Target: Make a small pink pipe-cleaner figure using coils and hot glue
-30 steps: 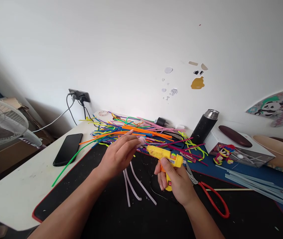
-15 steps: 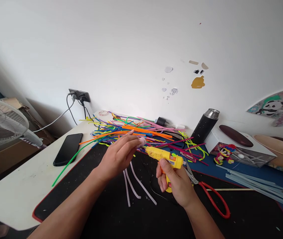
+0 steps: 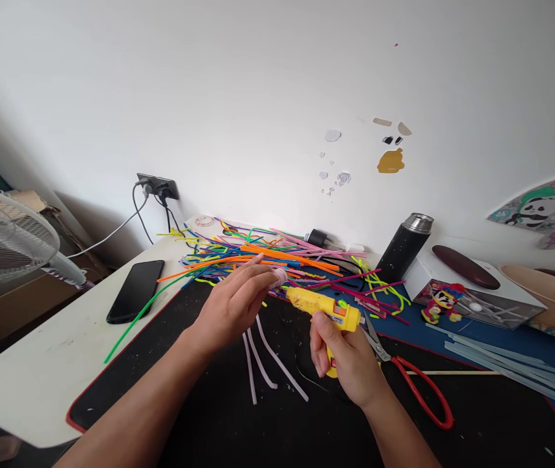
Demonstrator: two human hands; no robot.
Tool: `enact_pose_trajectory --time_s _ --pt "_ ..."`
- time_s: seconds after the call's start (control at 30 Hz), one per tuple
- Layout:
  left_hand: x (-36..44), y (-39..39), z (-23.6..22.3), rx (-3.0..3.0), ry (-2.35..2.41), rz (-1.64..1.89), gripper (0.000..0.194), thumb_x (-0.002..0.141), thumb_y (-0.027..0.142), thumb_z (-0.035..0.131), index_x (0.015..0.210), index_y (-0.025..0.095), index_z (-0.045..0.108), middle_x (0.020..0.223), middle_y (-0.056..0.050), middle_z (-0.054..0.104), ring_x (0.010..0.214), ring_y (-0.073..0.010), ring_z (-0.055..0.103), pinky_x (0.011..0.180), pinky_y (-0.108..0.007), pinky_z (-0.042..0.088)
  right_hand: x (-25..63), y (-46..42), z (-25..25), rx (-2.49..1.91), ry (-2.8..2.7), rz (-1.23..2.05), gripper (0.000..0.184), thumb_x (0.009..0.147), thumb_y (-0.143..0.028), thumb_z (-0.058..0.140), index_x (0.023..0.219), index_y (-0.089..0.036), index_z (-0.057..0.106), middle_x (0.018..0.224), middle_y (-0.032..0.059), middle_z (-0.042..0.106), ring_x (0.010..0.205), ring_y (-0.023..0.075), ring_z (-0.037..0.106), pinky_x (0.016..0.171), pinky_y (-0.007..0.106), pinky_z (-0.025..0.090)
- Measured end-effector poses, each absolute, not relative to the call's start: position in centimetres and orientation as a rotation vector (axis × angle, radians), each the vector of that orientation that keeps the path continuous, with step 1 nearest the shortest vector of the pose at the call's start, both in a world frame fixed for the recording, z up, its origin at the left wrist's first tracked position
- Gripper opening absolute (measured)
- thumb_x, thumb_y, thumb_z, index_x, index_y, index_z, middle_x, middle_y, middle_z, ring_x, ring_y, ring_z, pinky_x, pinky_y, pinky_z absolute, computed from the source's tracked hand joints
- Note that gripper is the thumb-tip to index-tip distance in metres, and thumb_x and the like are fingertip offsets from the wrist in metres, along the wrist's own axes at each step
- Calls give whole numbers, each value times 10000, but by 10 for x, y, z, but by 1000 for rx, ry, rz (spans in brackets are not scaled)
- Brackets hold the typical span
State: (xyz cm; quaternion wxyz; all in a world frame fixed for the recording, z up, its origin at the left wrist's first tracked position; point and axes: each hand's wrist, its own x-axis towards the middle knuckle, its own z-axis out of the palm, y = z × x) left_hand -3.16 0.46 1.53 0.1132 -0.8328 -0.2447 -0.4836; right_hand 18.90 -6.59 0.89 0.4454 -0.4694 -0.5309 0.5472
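My left hand (image 3: 238, 296) is closed, its fingertips gripping a pale pink coil of pipe cleaner (image 3: 279, 278); part of the coil is hidden behind the fingers. Wrapped around the handle of a yellow hot glue gun (image 3: 314, 303), my right hand (image 3: 343, 354) points the nozzle left at the coil, close beside it. Whether nozzle and coil touch I cannot tell. Below my left hand, several loose pale pink pipe cleaners (image 3: 277, 359) lie on the black mat (image 3: 238, 432). Red-handled scissors (image 3: 424, 393) rest right of my right hand.
A heap of coloured pipe cleaners (image 3: 258, 250) spreads behind my hands. A phone (image 3: 135, 290) lies left, near a fan (image 3: 9, 231). To the right stand a black thermos (image 3: 405, 250), a small figurine (image 3: 443, 302) and a white box (image 3: 496, 305), with translucent glue sticks (image 3: 521, 364) in front.
Both hands keep nearly the same pose, with the glue gun still at the coil. The surroundings have shifted slightly to the right in the view.
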Motion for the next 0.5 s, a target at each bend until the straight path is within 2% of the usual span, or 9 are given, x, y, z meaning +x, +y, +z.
enact_pose_trajectory --time_s 0.5 --pt "-33 6 12 -2440 -745 -1439 348 999 93 599 1317 232 565 1152 -74 775 1117 -205 746 1062 -454 614 187 -65 12 -1153 -1345 1331 644 916 -763 583 609 -205 487 416 -49 426 369 102 476 423 226 354"
